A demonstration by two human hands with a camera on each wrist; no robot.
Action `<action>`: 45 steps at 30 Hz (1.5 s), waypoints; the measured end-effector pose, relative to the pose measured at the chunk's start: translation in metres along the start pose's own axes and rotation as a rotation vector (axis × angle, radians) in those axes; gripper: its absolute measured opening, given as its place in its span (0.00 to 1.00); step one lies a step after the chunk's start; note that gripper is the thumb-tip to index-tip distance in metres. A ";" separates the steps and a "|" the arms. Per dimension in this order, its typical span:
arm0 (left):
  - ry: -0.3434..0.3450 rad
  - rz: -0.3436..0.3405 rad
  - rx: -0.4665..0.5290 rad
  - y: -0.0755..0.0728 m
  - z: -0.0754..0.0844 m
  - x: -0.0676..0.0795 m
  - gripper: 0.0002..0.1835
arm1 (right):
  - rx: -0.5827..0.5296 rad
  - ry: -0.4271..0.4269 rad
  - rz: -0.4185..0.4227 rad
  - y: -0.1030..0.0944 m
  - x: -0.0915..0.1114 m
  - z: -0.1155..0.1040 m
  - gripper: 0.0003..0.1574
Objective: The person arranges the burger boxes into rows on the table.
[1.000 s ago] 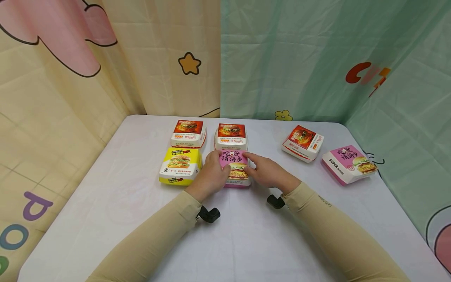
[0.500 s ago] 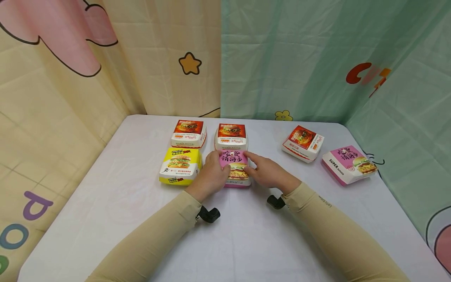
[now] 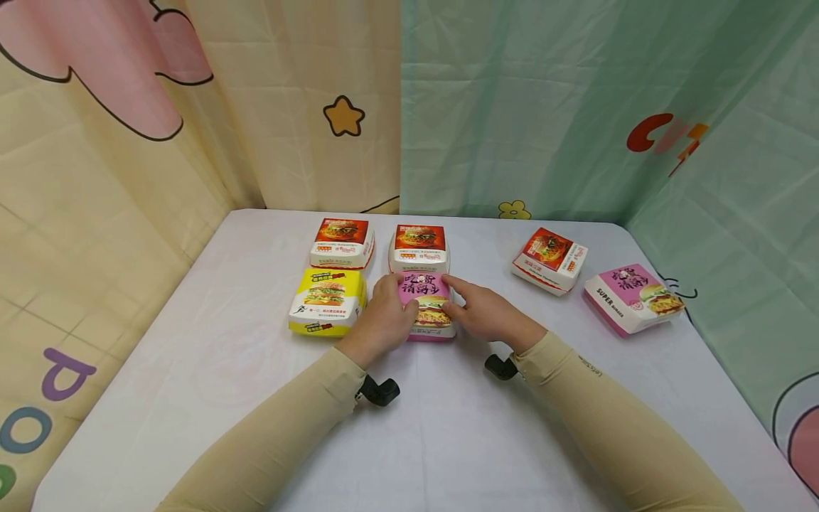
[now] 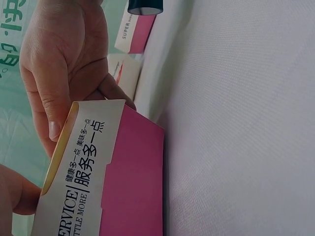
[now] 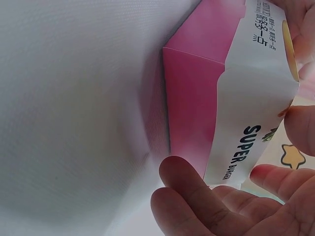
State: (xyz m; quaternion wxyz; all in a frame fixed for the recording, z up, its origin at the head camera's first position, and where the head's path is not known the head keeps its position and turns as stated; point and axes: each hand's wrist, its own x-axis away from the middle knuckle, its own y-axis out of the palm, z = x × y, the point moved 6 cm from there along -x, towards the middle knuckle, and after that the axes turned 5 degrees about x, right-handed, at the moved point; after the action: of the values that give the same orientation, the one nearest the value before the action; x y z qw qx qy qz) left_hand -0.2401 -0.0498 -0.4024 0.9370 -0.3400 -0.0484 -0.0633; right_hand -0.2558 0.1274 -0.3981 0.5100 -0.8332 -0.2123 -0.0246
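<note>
A pink-and-white burger box (image 3: pixel 426 307) lies flat on the white table, a burger printed on its lid. My left hand (image 3: pixel 382 320) grips its left side, thumb along the lid's edge. From the right, my right hand (image 3: pixel 491 313) holds the same box with its thumb and index finger at the lid. In the right wrist view the other fingers of that hand (image 5: pixel 246 209) bend beside the "SUPER BURGER" side. The left wrist view shows the pink lower wall (image 4: pixel 135 182) down at the cloth. Directly behind it sits a red-topped burger box (image 3: pixel 419 249).
Left of my left hand is a yellow burger box (image 3: pixel 328 302), with another red-topped box (image 3: pixel 342 243) behind it. Farther right, a tilted red-topped box (image 3: pixel 550 261) and a second pink box (image 3: pixel 635 299) lie at angles. Curtains (image 3: pixel 512 107) border the table (image 3: pixel 192 370).
</note>
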 end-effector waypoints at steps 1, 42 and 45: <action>0.002 0.001 0.000 0.000 0.000 0.000 0.35 | 0.001 -0.001 0.002 0.000 0.000 0.000 0.45; 0.036 0.010 -0.014 -0.001 -0.001 -0.001 0.34 | 0.002 0.000 0.002 0.001 0.000 0.001 0.47; 0.035 0.011 -0.014 -0.001 -0.001 -0.001 0.34 | -0.002 0.001 0.003 0.001 0.000 0.001 0.47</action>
State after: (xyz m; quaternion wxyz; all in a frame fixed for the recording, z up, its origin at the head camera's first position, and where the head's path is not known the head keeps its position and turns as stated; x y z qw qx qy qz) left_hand -0.2414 -0.0511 -0.4031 0.9357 -0.3455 -0.0299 -0.0646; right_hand -0.2556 0.1277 -0.3987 0.5093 -0.8340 -0.2107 -0.0243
